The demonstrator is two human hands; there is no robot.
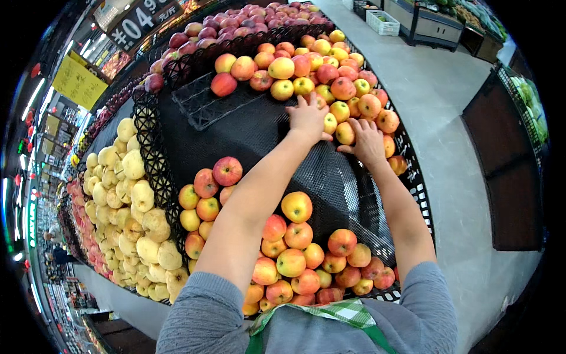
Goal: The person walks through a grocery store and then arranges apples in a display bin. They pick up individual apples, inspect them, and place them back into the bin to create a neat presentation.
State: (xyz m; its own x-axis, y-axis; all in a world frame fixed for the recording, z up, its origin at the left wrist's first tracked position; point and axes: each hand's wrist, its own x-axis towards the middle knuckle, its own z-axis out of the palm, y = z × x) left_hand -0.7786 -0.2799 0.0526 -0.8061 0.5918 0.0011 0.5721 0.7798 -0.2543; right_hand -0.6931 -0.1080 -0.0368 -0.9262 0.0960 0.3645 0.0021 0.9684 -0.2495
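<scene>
My left hand (309,118) lies with fingers spread against the left side of a pile of red-yellow apples (342,88). One apple (321,101) shows between its fingers, and its thumb points right. To its right, my right hand (368,142) rests on the near edge of the same pile, fingers apart. A yellow-red apple (345,133) touches its inner side, between thumb and forefinger. Both palms face away from me, so what lies under them is partly hidden. Below my hands spreads the black mesh liner (327,168) of the display.
More apples (292,263) lie near my body. Black lattice dividers (152,146) separate pale yellow pears (128,212) on the left and darker red fruit (247,20) at the back. A black plastic crate piece (199,104) lies on the liner. Grey floor (446,132) runs along the right.
</scene>
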